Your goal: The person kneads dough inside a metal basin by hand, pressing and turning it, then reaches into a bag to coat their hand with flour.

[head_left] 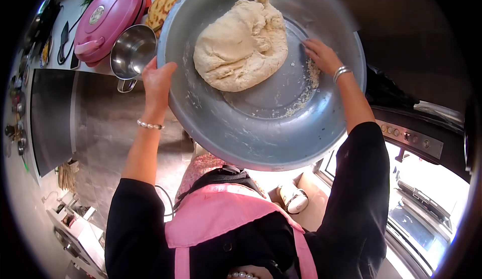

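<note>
A large grey basin (pixel 236 138) is tilted toward me, with a big lump of pale dough (pixel 241 48) at its upper left. My left hand (pixel 158 80) grips the basin's left rim, thumb on the near side and the other fingers mostly hidden. Inside the basin, to the right of the dough, is my right hand (pixel 324 57), its fingers stretched out close to the basin's inner surface. Loose dough crumbs and flour (pixel 304 98) lie in a curved band just below the right hand. That hand is apart from the dough.
Left of the basin, a steel cup (pixel 133 53) stands at the counter edge beside a pink round appliance (pixel 108 18) and browned flatbread (pixel 161 7). A stove front with knobs (pixel 409 136) is at the right. A pink apron (pixel 226 218) covers my front.
</note>
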The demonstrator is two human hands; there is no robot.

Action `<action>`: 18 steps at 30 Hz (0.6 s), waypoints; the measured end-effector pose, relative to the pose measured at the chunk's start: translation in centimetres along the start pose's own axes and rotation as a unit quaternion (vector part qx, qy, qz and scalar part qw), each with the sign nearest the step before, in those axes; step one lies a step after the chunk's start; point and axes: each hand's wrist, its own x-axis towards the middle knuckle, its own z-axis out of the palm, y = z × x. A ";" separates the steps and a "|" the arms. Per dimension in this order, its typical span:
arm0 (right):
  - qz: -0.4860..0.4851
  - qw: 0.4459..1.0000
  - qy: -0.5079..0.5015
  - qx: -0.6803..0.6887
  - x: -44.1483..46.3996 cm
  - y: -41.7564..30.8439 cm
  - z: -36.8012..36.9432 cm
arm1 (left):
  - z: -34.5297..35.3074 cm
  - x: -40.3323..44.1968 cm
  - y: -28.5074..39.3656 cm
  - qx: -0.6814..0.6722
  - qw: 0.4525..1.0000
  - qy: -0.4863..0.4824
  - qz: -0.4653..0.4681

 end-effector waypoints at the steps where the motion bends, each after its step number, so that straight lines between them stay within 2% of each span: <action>1: -0.034 0.998 0.026 -0.036 -1.3 0.8 1.3 | 0.1 -0.2 0.3 0.002 1.000 0.003 -0.002; 2: -0.068 0.994 0.052 -0.072 -2.5 1.6 2.4 | 0.2 -0.3 0.3 0.004 1.000 0.006 -0.005; 3: -0.012 1.000 0.021 0.000 -3.5 0.2 2.0 | 0.1 -0.4 -0.1 0.007 1.000 0.003 -0.004; 6: -0.005 0.997 0.048 -0.055 -6.9 -1.0 4.0 | -0.3 0.5 -0.1 0.017 1.000 -0.007 0.014; 7: 0.018 0.998 0.054 -0.021 -8.0 -2.8 3.9 | -0.4 0.6 -0.4 0.025 0.999 -0.006 0.021; 10: 0.088 0.993 -0.017 -0.081 -10.7 -6.6 4.6 | -0.7 0.7 -1.0 0.008 0.999 -0.018 0.028; 13: 0.059 0.990 -0.037 -0.121 -13.3 -10.8 5.2 | -0.8 0.9 -1.8 -0.031 0.999 -0.027 0.024; 16: 0.093 0.989 -0.113 -0.022 -11.5 -11.9 2.3 | -0.4 0.5 -1.5 -0.043 0.998 -0.019 0.038; 17: 0.077 0.995 -0.060 -0.007 -10.1 -11.1 1.6 | -0.3 0.5 -1.2 -0.041 0.998 -0.014 0.049; 18: 0.079 0.996 -0.048 -0.011 -9.3 -10.8 1.1 | -0.4 0.2 -1.2 -0.034 0.999 -0.016 0.036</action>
